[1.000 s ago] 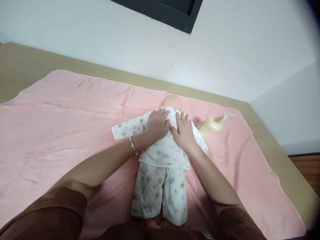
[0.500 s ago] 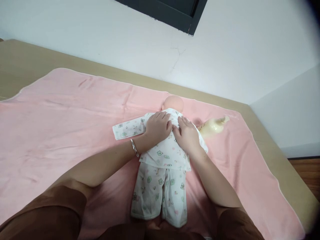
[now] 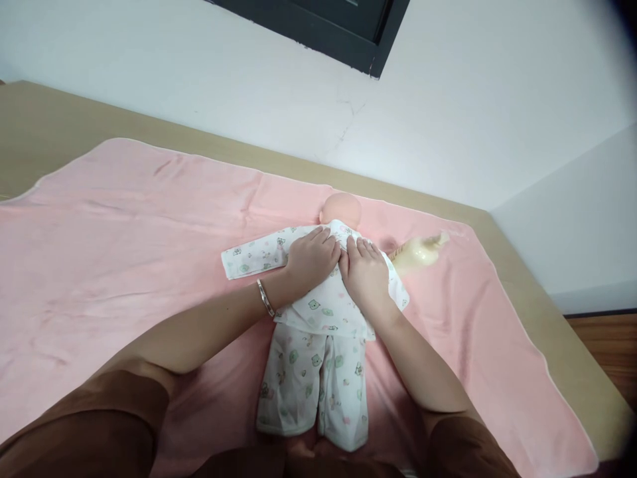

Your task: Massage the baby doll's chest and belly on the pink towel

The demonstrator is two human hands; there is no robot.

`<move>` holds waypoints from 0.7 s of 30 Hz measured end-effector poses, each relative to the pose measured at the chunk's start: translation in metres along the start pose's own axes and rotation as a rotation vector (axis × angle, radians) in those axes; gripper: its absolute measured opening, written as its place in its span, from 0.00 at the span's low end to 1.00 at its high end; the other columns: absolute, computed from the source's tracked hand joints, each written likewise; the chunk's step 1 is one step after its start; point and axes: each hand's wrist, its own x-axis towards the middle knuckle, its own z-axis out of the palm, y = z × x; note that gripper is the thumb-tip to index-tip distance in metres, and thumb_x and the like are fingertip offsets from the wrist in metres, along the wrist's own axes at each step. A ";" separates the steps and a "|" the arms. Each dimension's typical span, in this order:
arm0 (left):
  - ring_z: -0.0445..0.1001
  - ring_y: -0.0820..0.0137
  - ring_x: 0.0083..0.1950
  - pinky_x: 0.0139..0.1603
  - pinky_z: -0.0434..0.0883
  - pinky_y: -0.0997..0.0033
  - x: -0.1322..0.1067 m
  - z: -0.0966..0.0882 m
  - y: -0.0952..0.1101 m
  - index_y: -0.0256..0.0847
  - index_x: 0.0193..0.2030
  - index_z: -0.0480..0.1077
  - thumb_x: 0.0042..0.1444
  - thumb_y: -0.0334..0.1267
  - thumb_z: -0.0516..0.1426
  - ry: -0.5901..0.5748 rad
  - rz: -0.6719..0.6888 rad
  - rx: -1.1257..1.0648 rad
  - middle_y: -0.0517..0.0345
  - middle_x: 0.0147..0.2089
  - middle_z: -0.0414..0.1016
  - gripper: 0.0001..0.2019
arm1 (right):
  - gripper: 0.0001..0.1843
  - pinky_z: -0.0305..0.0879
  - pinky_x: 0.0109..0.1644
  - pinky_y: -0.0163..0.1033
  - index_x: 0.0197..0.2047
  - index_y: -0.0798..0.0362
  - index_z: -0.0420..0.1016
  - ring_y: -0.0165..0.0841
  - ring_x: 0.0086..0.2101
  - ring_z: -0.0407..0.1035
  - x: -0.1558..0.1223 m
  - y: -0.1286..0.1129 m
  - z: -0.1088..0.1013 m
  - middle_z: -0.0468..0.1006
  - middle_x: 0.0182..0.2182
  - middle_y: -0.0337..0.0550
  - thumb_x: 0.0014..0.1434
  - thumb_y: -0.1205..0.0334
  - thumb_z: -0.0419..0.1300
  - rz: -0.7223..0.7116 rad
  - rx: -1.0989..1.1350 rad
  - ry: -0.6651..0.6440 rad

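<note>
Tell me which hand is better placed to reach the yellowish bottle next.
Probably the right hand: it is on the patterned top, nearer the yellowish bottle; the left hand lies farther off.

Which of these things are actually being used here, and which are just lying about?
In use:
Left hand and right hand, both on the printed top
Doll, wearing that top and matching trousers
Pink blanket, spread under the doll

Apparently just lying about, or background:
Pale bottle, touched by neither hand
Dark frame on the wall

white wall (image 3: 209,86), dark frame (image 3: 338,40), tan tabletop (image 3: 60,119)
</note>
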 end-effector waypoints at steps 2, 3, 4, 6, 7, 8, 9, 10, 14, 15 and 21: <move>0.77 0.58 0.55 0.55 0.74 0.58 -0.001 -0.001 0.003 0.38 0.41 0.76 0.67 0.35 0.48 -0.020 -0.022 0.020 0.45 0.47 0.80 0.15 | 0.28 0.57 0.67 0.55 0.63 0.64 0.70 0.50 0.60 0.68 -0.001 -0.001 0.001 0.75 0.58 0.63 0.72 0.57 0.41 0.019 0.001 0.008; 0.76 0.57 0.58 0.57 0.74 0.57 -0.001 -0.001 0.004 0.36 0.44 0.76 0.67 0.35 0.48 -0.026 -0.036 0.022 0.43 0.50 0.79 0.15 | 0.28 0.57 0.68 0.55 0.63 0.64 0.69 0.50 0.61 0.67 -0.001 0.000 0.002 0.74 0.59 0.63 0.72 0.57 0.42 0.032 0.016 0.001; 0.74 0.56 0.60 0.59 0.73 0.56 0.000 0.000 0.004 0.35 0.48 0.75 0.67 0.35 0.48 -0.032 -0.047 0.016 0.42 0.53 0.78 0.15 | 0.28 0.56 0.68 0.56 0.65 0.64 0.67 0.51 0.63 0.65 0.001 0.002 0.002 0.72 0.61 0.63 0.71 0.56 0.43 0.046 0.040 -0.014; 0.70 0.55 0.65 0.65 0.68 0.52 0.001 0.003 0.002 0.33 0.55 0.73 0.66 0.34 0.48 -0.049 -0.058 -0.021 0.40 0.59 0.75 0.17 | 0.29 0.53 0.69 0.60 0.69 0.61 0.62 0.51 0.67 0.57 0.005 0.008 0.004 0.64 0.66 0.62 0.71 0.55 0.44 0.061 0.112 -0.065; 0.68 0.55 0.67 0.68 0.66 0.50 0.002 0.005 0.000 0.33 0.57 0.71 0.66 0.34 0.48 -0.060 -0.061 -0.049 0.40 0.61 0.73 0.18 | 0.30 0.51 0.70 0.61 0.70 0.60 0.58 0.50 0.69 0.53 0.007 0.012 0.005 0.61 0.69 0.60 0.71 0.55 0.43 0.058 0.153 -0.093; 0.67 0.55 0.68 0.70 0.63 0.49 0.003 0.007 -0.002 0.33 0.59 0.70 0.65 0.34 0.48 -0.071 -0.062 -0.079 0.40 0.63 0.72 0.19 | 0.30 0.49 0.71 0.62 0.72 0.58 0.56 0.50 0.70 0.50 0.009 0.015 0.005 0.58 0.70 0.58 0.71 0.54 0.43 0.051 0.192 -0.116; 0.65 0.55 0.69 0.71 0.62 0.48 0.004 0.009 -0.004 0.33 0.61 0.68 0.65 0.34 0.48 -0.082 -0.065 -0.108 0.41 0.65 0.70 0.20 | 0.31 0.47 0.71 0.63 0.72 0.57 0.55 0.49 0.71 0.47 0.010 0.017 0.005 0.56 0.71 0.58 0.71 0.53 0.43 0.044 0.222 -0.131; 0.64 0.56 0.70 0.72 0.60 0.47 0.005 0.011 -0.006 0.34 0.62 0.67 0.65 0.35 0.48 -0.091 -0.070 -0.133 0.41 0.66 0.69 0.21 | 0.31 0.45 0.71 0.64 0.73 0.57 0.54 0.49 0.71 0.46 0.010 0.018 0.005 0.54 0.72 0.58 0.72 0.52 0.42 0.041 0.242 -0.139; 0.62 0.57 0.72 0.73 0.58 0.46 0.004 0.015 -0.014 0.35 0.65 0.64 0.69 0.40 0.43 -0.067 -0.104 -0.257 0.42 0.67 0.68 0.23 | 0.31 0.44 0.71 0.67 0.73 0.56 0.52 0.51 0.72 0.42 0.003 0.005 -0.002 0.49 0.73 0.58 0.72 0.53 0.42 0.032 0.225 -0.134; 0.62 0.58 0.72 0.73 0.58 0.47 0.003 0.015 -0.015 0.35 0.66 0.63 0.70 0.41 0.40 -0.044 -0.114 -0.299 0.42 0.67 0.68 0.24 | 0.31 0.43 0.71 0.68 0.73 0.54 0.53 0.52 0.72 0.40 0.001 -0.001 -0.003 0.49 0.73 0.56 0.71 0.53 0.44 -0.003 0.209 -0.136; 0.63 0.62 0.71 0.73 0.58 0.50 -0.004 0.017 -0.021 0.34 0.68 0.61 0.72 0.49 0.32 0.036 -0.135 -0.435 0.41 0.68 0.67 0.31 | 0.24 0.35 0.75 0.61 0.66 0.45 0.68 0.45 0.72 0.41 0.005 0.004 0.001 0.60 0.70 0.39 0.69 0.56 0.49 -0.341 0.260 -0.141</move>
